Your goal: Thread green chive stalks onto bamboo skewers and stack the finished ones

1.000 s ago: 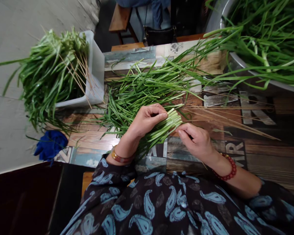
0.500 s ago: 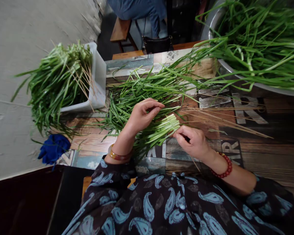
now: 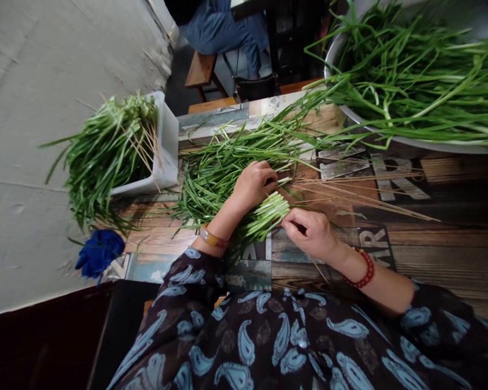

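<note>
Left hand (image 3: 257,184) curled over loose greens (image 3: 223,157), grip can't tell, right hand (image 3: 309,230) pinched on stick (image 3: 318,268) at pale ends of bundle (image 3: 268,214), bundle on bench (image 3: 439,260), tub (image 3: 168,142) left, metal basin (image 3: 355,119) right.

We are wearing a near-black shirt (image 3: 264,346) that is showing light-blue paisley drops among dim grey leaf shapes, plus a deep red beaded bracelet (image 3: 364,273) and an amber-and-brown bangle (image 3: 213,237). We are seeing the bundled garlic chives (image 3: 273,210) grading from pale yellow-green ends to deeper green leaves, and the bamboo skewers (image 3: 390,207) showing light tan. Our tabletop (image 3: 443,260) is displaying a patchwork plank print in browns, blue-grey and cream, with pale letters on dark panels. We are also seeing a silver-grey basin (image 3: 352,115), a translucent white tub (image 3: 169,146) and a vivid blue glove (image 3: 101,252).
</note>
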A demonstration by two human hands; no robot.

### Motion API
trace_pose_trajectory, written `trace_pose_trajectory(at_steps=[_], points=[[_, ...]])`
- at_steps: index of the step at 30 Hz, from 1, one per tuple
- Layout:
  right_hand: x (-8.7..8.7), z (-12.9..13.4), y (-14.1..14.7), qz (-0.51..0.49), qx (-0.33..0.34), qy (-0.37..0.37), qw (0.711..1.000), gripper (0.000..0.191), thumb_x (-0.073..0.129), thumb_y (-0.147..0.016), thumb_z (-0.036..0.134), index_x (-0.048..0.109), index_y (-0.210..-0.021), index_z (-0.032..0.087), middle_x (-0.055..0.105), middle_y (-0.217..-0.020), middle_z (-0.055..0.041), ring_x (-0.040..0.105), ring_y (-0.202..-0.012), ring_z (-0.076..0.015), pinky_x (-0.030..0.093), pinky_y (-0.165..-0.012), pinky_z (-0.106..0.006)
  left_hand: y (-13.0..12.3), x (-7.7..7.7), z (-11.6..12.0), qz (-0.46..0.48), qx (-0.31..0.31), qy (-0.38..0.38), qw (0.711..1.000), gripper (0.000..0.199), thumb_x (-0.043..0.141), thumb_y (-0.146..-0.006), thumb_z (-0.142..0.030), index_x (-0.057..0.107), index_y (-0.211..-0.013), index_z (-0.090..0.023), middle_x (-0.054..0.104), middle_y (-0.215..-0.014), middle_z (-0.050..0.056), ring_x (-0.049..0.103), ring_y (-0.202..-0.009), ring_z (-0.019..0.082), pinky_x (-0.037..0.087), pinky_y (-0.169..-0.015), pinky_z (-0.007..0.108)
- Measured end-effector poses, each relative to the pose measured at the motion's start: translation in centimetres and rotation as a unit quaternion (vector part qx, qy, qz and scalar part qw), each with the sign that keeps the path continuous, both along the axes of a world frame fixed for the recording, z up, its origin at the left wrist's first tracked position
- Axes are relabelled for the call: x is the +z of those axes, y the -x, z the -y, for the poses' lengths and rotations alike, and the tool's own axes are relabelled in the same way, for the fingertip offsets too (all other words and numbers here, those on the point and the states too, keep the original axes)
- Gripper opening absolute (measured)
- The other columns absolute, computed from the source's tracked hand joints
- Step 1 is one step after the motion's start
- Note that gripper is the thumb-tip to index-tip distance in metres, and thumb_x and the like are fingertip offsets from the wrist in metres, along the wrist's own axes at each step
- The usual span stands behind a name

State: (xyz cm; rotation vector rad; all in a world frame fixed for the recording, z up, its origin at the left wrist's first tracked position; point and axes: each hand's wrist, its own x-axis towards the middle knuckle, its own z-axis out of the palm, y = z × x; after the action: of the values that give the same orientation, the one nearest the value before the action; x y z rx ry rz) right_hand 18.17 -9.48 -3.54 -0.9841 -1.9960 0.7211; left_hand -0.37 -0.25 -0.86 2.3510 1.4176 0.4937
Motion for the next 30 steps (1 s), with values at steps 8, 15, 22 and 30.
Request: trace_pose_trajectory(at_steps=[8,15,22,30], points=[[0.0,0.0,0.1,-0.003,-0.004,0.002,1.000,0.018,0.050,-0.082,0.009,0.057,-0.070,0.020,0.062,-0.063,0.0011,0.055,-0.056,-0.0114,0.041,-0.058,-0.023,1.6,0.7,0.8,0.231,0.066,0.019,0.970,0.008,0.067,-0.075,-0.021,0.070,-0.071,-0.014,0.066,-0.078,0.005,0.059,-0.074,0.014,0.044,-0.068,0.027],[0.2,0.0,0.1,-0.012,-0.009,0.009,1.000,0.017,0.050,-0.082,0.010,0.058,-0.071,0.020,0.062,-0.062,0.0016,0.056,-0.054,-0.0111,0.042,-0.057,-0.022,1.6,2.0,2.0,0.346,0.127,0.120,0.922,0.014,0.068,-0.075,-0.027,0.062,-0.075,-0.014,0.067,-0.074,0.004,0.059,-0.066,0.012,0.046,-0.064,0.025],[0.8,0.0,0.1,-0.014,-0.027,0.008,1.000,0.017,0.051,-0.085,0.014,0.059,-0.071,0.021,0.064,-0.061,0.0015,0.058,-0.052,-0.0110,0.044,-0.055,-0.022,2.2,2.0,4.3,0.390,0.136,0.259,0.873,0.024,0.071,-0.077,-0.034,0.070,-0.085,-0.012,0.064,-0.064,0.001,0.054,-0.056,0.008,0.043,-0.056,0.021],[0.8,0.0,0.3,-0.005,-0.049,0.035,0.998,0.016,0.052,-0.088,0.018,0.062,-0.075,0.021,0.067,-0.063,0.0006,0.059,-0.053,-0.0115,0.047,-0.056,-0.022,2.2,1.7,4.5,0.396,0.148,0.255,0.869,0.025,0.072,-0.077,-0.037,0.072,-0.081,-0.013,0.065,-0.064,0.001,0.052,-0.056,0.009,0.042,-0.056,0.022]])
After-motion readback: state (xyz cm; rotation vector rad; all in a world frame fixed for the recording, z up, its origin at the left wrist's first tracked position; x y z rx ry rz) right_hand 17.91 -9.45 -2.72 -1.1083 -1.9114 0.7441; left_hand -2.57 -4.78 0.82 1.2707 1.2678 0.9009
